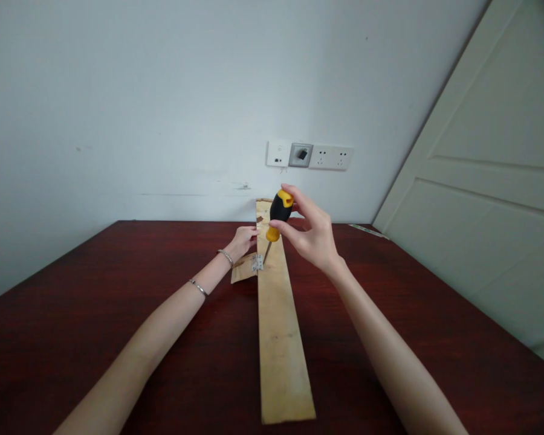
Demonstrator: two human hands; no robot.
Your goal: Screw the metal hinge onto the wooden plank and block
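Observation:
My right hand [309, 228] is closed around the yellow-and-black handle of a screwdriver [280, 208]. The screwdriver is tilted, its tip down at the right side of a metal hinge [257, 262]. That hinge joins a long wooden board [278, 338] to a short wooden piece [243, 270] on its left. My left hand [245, 238] grips the left edge of the long board, just beyond the hinge. Some of its fingers are hidden behind the board. Whether the tip sits in a screw is too small to tell.
The board lies lengthwise on a dark red wooden table [163, 338]. Behind the table stands a white wall with a row of sockets [330, 157] and a black plug [301, 154]. A white panelled door [494, 181] leans in on the right. A thin strip [369, 231] lies at the table's back right.

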